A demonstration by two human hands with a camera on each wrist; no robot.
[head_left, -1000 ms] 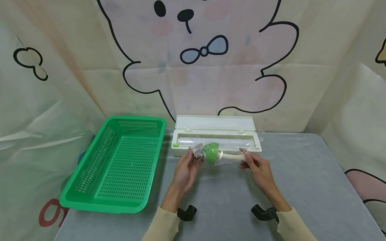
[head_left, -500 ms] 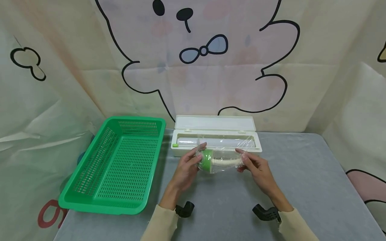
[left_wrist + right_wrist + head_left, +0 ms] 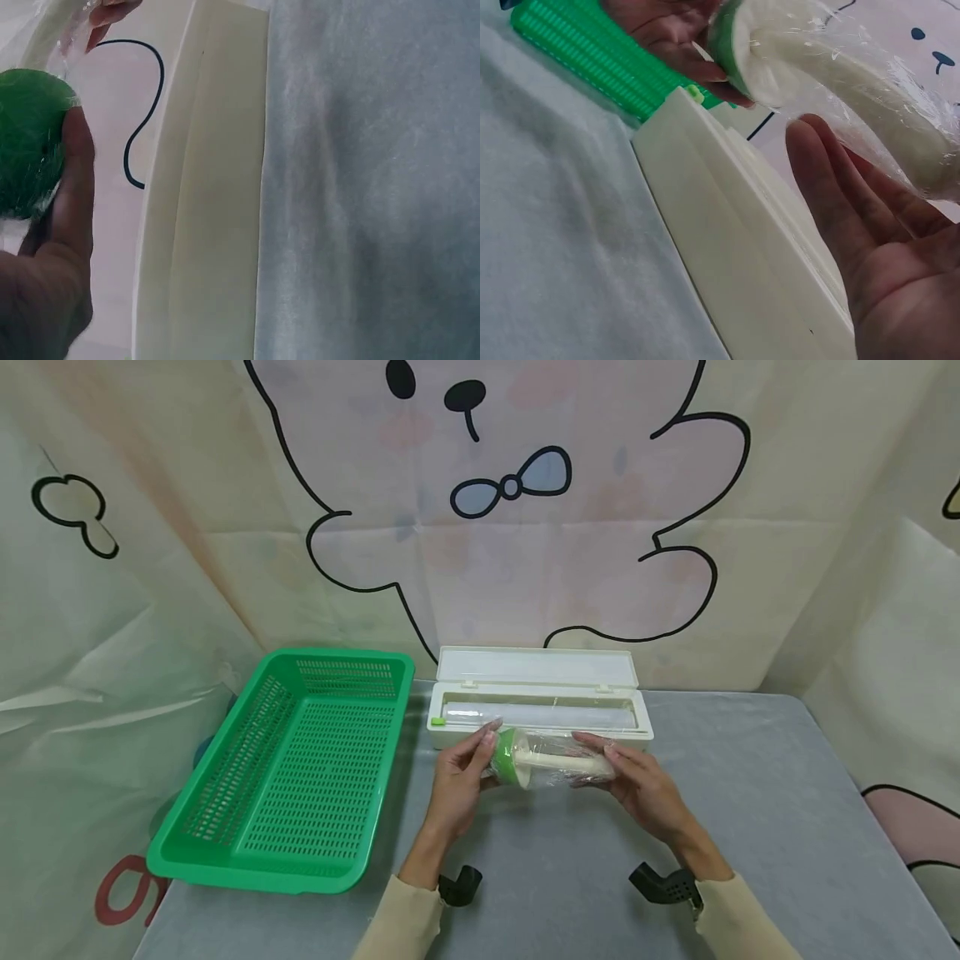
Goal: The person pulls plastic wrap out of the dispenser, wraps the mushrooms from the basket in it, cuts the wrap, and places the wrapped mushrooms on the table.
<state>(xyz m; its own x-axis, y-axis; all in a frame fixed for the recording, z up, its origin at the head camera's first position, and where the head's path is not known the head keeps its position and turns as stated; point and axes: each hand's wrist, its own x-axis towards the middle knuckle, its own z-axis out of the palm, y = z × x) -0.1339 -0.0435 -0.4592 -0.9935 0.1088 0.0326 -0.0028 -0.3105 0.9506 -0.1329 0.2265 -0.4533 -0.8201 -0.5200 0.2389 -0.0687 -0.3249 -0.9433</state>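
Observation:
A mushroom with a green cap [image 3: 507,758] and a long pale stem [image 3: 567,763] is wrapped in clear plastic film, held above the table. My left hand [image 3: 457,781] grips the cap end, thumb and fingers on either side of it. At the stem end, my right hand [image 3: 643,789] holds the wrapped stem, with fingers above and below. Loose film bunches around the stem in the right wrist view. Right behind the hands stands a white cling film dispenser [image 3: 540,737], its lid [image 3: 536,667] raised and a film roll [image 3: 540,714] inside.
To the left, a green perforated basket [image 3: 300,777] stands on the grey-covered table [image 3: 555,893]. Behind the table hangs a printed cloth [image 3: 525,568]. Each wrist wears a black camera mount [image 3: 663,885].
The mushroom has turned so the cap's underside shows more. My left hand has shifted its grip on the cap, while my right hand has come further around the stem end, gathering the film.

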